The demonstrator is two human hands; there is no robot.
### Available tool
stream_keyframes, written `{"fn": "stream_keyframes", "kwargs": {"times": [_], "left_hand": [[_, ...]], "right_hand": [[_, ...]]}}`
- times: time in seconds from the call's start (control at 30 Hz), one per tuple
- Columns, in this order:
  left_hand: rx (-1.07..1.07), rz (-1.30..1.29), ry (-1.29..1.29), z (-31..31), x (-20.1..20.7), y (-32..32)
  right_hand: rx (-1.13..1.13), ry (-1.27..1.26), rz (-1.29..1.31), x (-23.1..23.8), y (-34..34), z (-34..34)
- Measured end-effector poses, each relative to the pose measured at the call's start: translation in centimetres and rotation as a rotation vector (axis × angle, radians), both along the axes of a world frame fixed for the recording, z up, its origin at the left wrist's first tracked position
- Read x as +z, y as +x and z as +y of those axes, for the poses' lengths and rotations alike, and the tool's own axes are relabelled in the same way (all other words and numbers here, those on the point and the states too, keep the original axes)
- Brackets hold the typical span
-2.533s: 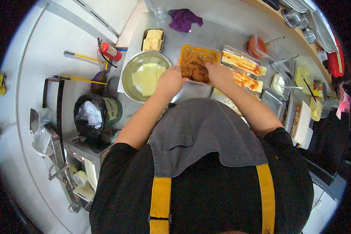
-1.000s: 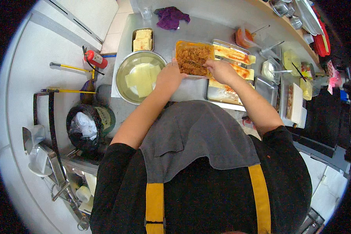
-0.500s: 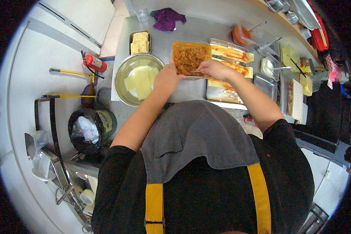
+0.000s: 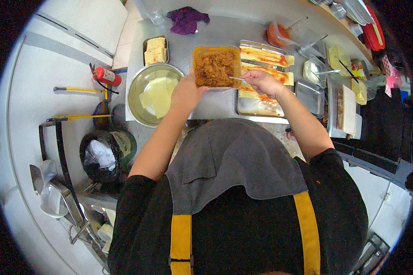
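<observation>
My left hand is closed on the left side of a rectangular plastic container, which holds reddish-brown minced meat sauce. Between the fingers of my right hand is the handle of a spoon; its far end reaches over the container's right edge, and I cannot tell how deep it sits. Just right of the container, ridged pasta sheets streaked with red sauce lie in rows on a metal tray, under my right hand. A steel bowl with pale flat sheets stands beside my left hand.
Behind the bowl is a small tin of stacked ridged sheets. A purple cloth lies at the back. Along the right are a tub of red sauce, a tub of white cream and an unfilled metal tray.
My right hand has moved right with the spoon, from over the meat sauce to over the tray's edge. My left hand still holds the container. The whole view has shifted slightly.
</observation>
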State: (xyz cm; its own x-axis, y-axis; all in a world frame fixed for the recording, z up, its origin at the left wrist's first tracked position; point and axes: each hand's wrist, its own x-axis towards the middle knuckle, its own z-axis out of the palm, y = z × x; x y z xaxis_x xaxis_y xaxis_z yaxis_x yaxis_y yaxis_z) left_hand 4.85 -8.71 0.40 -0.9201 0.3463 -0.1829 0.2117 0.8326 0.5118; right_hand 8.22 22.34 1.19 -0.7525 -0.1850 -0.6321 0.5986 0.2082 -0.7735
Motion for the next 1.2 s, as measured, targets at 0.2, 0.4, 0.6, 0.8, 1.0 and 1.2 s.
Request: {"fn": "stream_keyframes", "kwargs": {"times": [0.2,0.4,0.6,0.8,1.0,1.2], "left_hand": [[0.059,0.015,0.011,0.2,-0.3,0.3],[0.097,0.477,-0.021,2.1,0.0,3.4],[-0.155,0.22,0.16,9.9,-1.0,9.4],[-0.225,0.114,0.136,19.8,-7.0,9.6],[-0.196,0.105,0.002,24.4,-10.9,9.2],[-0.248,0.09,-0.068,25.6,-11.0,9.5]], "right_hand": [[-0.101,-0.158,0.047,1.7,1.1,4.3],[-0.162,0.043,0.056,0.8,3.6,12.8],[0.106,0.446,0.25,-6.1,7.0,18.2],[0.328,0.81,0.681,-12.6,8.9,18.6],[0.436,0.838,0.703,-14.2,9.3,18.4],[0.345,0.757,0.727,-14.0,9.6,18.5]]}}
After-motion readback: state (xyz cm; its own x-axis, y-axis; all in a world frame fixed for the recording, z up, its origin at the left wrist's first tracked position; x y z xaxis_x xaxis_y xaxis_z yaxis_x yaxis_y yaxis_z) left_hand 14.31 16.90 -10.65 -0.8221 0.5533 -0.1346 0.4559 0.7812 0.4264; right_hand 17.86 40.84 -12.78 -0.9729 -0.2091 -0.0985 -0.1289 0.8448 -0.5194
